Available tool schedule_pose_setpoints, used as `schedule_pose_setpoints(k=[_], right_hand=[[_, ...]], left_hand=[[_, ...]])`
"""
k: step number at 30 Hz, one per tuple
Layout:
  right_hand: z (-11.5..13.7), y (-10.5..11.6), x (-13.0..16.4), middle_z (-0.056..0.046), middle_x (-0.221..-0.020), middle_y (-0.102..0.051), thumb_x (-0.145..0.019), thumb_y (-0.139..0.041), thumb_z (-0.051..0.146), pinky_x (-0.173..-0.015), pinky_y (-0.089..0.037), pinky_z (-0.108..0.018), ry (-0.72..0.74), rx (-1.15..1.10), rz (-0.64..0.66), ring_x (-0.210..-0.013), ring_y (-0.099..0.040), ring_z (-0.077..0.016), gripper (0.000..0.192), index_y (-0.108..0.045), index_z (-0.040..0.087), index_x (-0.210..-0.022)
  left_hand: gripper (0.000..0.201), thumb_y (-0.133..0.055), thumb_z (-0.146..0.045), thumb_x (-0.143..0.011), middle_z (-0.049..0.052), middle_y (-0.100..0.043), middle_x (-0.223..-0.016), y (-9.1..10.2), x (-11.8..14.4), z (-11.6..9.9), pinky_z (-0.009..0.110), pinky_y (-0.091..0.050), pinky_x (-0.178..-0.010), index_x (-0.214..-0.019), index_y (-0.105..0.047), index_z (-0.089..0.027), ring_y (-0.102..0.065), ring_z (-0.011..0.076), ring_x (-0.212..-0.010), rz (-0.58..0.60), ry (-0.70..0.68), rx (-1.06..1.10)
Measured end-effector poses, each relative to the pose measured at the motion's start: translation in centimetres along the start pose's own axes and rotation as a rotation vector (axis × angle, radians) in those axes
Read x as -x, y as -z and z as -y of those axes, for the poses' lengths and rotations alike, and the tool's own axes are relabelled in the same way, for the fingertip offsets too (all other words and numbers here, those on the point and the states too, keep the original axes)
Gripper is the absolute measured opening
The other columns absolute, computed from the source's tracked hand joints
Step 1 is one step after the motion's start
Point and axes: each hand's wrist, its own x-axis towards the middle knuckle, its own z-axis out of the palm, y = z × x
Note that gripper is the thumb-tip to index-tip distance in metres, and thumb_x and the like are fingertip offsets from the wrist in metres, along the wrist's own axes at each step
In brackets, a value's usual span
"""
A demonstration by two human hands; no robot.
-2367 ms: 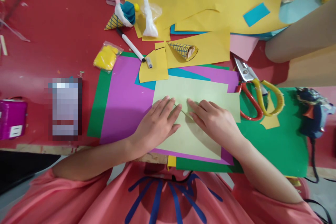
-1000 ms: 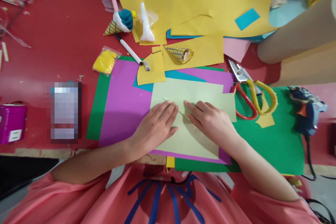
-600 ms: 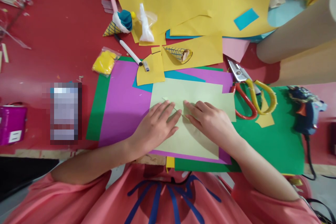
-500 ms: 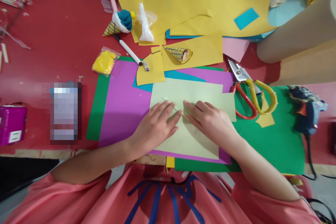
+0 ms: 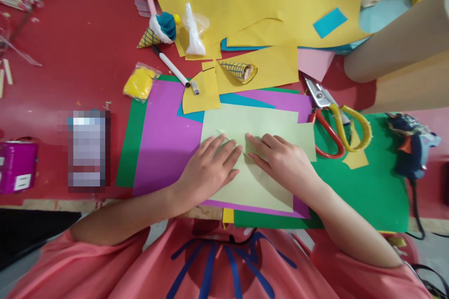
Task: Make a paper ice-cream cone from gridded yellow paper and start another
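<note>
My left hand (image 5: 206, 170) lies flat, palm down, fingers spread a little, on the pale green sheet of paper (image 5: 252, 121) in front of me. My right hand (image 5: 282, 161) is pressed down on the same sheet just beside it, fingers together and pointing toward the left hand; the fingertips of the two nearly meet. Between them a thin slanted crease or folded edge of the pale green paper shows, with a small pointed corner sticking out above my left fingers. How much is folded under I cannot tell, because my hands cover the middle of the sheet.

The pale green sheet rests on a large purple sheet of paper (image 5: 164, 135), which lies on a green sheet of paper (image 5: 365, 191); only the borders of both show. A strip of blue paper (image 5: 245, 100) peeks out above the pale sheet's top edge.

To my right, on the green sheet, lie red-handled scissors (image 5: 328, 138) crossed with yellow-handled scissors (image 5: 352, 126), their blades overlapping. Farther right is a dark blue glue gun (image 5: 410, 149), its cord running off toward the table edge. Above my hands, a small yellow paper cone with blue grid lines (image 5: 238, 70) lies on yellow paper scraps (image 5: 277, 4), near a white marker pen (image 5: 175, 70). A blurred rectangular thing (image 5: 87, 149) on the red table (image 5: 70, 46) cannot be made out.
</note>
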Motion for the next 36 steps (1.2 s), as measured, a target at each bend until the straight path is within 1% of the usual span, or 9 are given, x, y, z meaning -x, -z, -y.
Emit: schedule_pose_setpoints(k=[4,9,13,16,19,21,25,29,36], right_hand=[[0.0,-0.1,0.0,-0.008,-0.088,-0.065,-0.098,-0.045,0.032,-0.058,-0.04,-0.029,0.013,-0.005,-0.032,-0.08,-0.058,-0.019,0.039,-0.055,0.014,-0.131],[0.2,-0.2,-0.3,-0.01,-0.089,-0.063,-0.096,-0.048,0.028,-0.071,-0.047,-0.032,0.053,-0.062,-0.089,-0.084,-0.055,-0.0221,0.033,-0.061,0.012,-0.123],[0.2,-0.7,-0.4,-0.011,-0.103,-0.065,-0.096,-0.048,0.021,-0.081,-0.049,-0.035,0.149,-0.085,-0.147,-0.095,-0.054,-0.0236,0.026,-0.064,0.013,-0.114],[0.1,-0.9,-0.3,-0.01,-0.113,-0.064,-0.096,-0.046,0.018,-0.087,-0.048,-0.035,0.225,-0.087,-0.185,-0.102,-0.054,-0.0229,0.026,-0.063,0.012,-0.115],[0.1,-0.7,-0.3,-0.01,-0.113,-0.065,-0.096,-0.046,0.018,-0.088,-0.049,-0.035,0.239,-0.084,-0.17,-0.102,-0.056,-0.0229,0.027,-0.063,0.012,-0.116],[0.2,-0.4,-0.2,-0.01,-0.115,-0.065,-0.095,-0.048,0.019,-0.089,-0.05,-0.037,0.243,-0.076,-0.147,-0.104,-0.056,-0.0242,0.027,-0.063,0.013,-0.116],[0.4,-0.1,-0.1,-0.01,-0.117,-0.065,-0.095,-0.049,0.02,-0.088,-0.052,-0.038,0.244,-0.048,-0.14,-0.106,-0.057,-0.0261,0.028,-0.064,0.014,-0.117],[0.5,0.1,0.1,-0.009,-0.119,-0.065,-0.095,-0.049,0.02,-0.087,-0.052,-0.038,0.238,-0.042,-0.13,-0.106,-0.059,-0.0258,0.027,-0.065,0.015,-0.116],[0.8,1.1,0.9,-0.007,-0.124,-0.065,-0.097,-0.046,0.024,-0.081,-0.053,-0.037,0.195,-0.057,-0.04,-0.1,-0.062,-0.0236,0.028,-0.065,0.016,-0.117]], left_hand=[[0.037,-0.052,-0.031,-0.093,0.012,-0.059,-0.13,0.3,0.0,0.1,0.052,-0.042,-0.107,-0.128,-0.057,-0.02,-0.05,0.0334,-0.128,0.012,0.043,-0.013],[0.034,-0.051,-0.032,-0.094,0.006,-0.06,-0.132,0.4,0.0,0.2,0.052,-0.045,-0.104,-0.127,-0.059,-0.024,-0.051,0.0343,-0.127,-0.003,0.055,-0.04],[0.034,-0.051,-0.031,-0.094,0.006,-0.062,-0.13,0.4,0.0,0.3,0.052,-0.045,-0.103,-0.126,-0.06,-0.025,-0.052,0.0338,-0.126,-0.008,0.051,-0.043],[0.033,-0.051,-0.031,-0.094,0.007,-0.062,-0.129,0.3,0.0,0.5,0.049,-0.045,-0.103,-0.125,-0.06,-0.022,-0.053,0.0321,-0.126,-0.035,0.044,-0.043],[0.034,-0.049,-0.031,-0.095,0.011,-0.065,-0.123,0.2,0.0,0.9,0.044,-0.045,-0.105,-0.122,-0.061,-0.014,-0.057,0.0278,-0.121,-0.092,0.04,-0.046],[0.033,-0.049,-0.029,-0.095,0.012,-0.066,-0.119,0.2,-0.1,1.2,0.041,-0.045,-0.104,-0.12,-0.061,-0.011,-0.059,0.0253,-0.117,-0.114,0.043,-0.045],[0.03,-0.05,-0.027,-0.094,0.011,-0.067,-0.115,0.3,-0.3,1.3,0.042,-0.047,-0.101,-0.116,-0.062,-0.012,-0.062,0.025,-0.114,-0.14,0.033,-0.056],[0.028,-0.051,-0.026,-0.094,0.011,-0.067,-0.114,0.3,-0.4,1.2,0.042,-0.048,-0.099,-0.115,-0.063,-0.012,-0.063,0.0255,-0.112,-0.149,0.025,-0.071],[0.027,-0.052,-0.026,-0.094,0.011,-0.068,-0.113,0.3,-0.5,1.3,0.045,-0.049,-0.099,-0.113,-0.064,-0.013,-0.062,0.0269,-0.113,-0.143,0.034,-0.046]])
